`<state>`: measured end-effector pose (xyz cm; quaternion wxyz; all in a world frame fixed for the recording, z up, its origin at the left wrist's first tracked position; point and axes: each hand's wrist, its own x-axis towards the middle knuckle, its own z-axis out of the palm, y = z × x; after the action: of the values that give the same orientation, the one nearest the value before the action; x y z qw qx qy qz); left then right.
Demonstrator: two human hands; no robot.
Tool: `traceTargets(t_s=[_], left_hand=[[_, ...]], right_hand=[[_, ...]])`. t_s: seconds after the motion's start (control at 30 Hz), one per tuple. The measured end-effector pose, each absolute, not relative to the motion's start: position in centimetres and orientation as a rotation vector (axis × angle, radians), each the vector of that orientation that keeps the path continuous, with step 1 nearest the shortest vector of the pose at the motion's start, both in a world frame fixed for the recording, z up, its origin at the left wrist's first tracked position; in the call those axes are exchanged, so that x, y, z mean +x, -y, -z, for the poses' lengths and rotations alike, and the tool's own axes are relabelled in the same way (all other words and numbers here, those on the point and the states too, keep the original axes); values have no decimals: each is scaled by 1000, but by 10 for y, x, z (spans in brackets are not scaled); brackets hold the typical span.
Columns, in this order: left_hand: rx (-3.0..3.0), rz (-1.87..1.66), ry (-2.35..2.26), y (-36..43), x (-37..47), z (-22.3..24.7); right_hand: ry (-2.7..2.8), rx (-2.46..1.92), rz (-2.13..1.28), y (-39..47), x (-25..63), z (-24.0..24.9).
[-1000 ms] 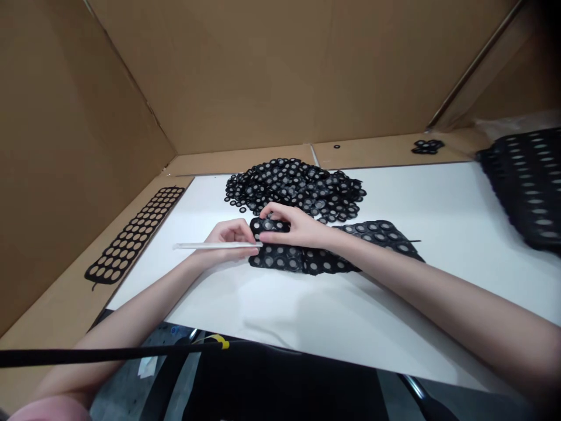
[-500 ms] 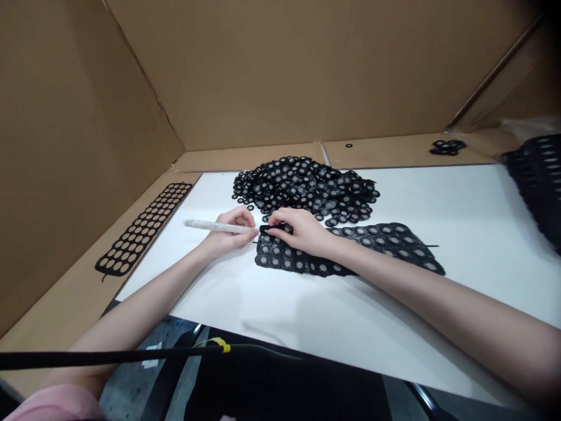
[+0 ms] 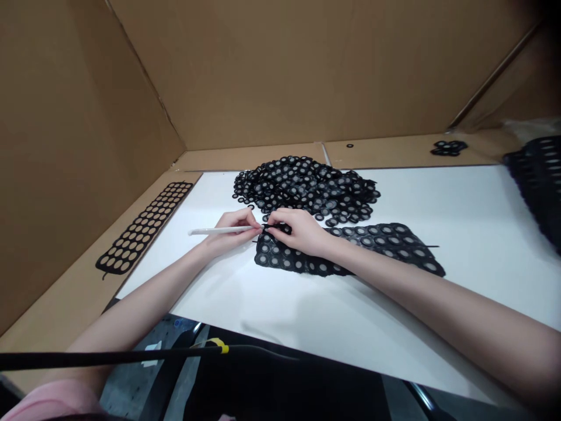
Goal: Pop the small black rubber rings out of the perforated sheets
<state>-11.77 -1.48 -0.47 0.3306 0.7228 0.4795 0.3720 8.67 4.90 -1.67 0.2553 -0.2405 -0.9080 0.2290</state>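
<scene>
A thin white pen-like stick (image 3: 205,231) is pinched in my left hand (image 3: 233,230), its right end at the upper left corner of a black sheet (image 3: 372,241) with rows of grey-centred discs. My right hand (image 3: 302,231) rests over the left part of that sheet, thumb and fingers closed on its top left edge. Both hands' fingertips nearly meet there. Behind them a large heap of loose black rings with grey centres (image 3: 302,184) lies on the white board (image 3: 245,298).
On the left cardboard lies a black perforated sheet (image 3: 146,225). At the back are a single ring (image 3: 349,145) and a small cluster of black pieces (image 3: 447,148). More black perforated sheets (image 3: 537,181) stand at the right. A black cable (image 3: 131,356) crosses the lower left.
The white stick has tilted to nearly level and its tip has moved slightly right, with my left fingertips closer to the sheet's corner. My right hand has barely moved.
</scene>
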Motion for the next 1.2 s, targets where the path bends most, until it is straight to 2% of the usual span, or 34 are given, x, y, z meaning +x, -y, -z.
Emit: traceTargets(t_s=[0.27,0.63,1.2], left_hand=[[1903,-914,-1282,13,-119,3],[2207,-772,-1280,11,-118,-1],[1856,-875,-1364,9,-110,1]], right_hand=[[2465,-650,-618,-48,86,16],[2486,-583,-555,-46,84,16],[2355,-644,-630,-46,82,20]])
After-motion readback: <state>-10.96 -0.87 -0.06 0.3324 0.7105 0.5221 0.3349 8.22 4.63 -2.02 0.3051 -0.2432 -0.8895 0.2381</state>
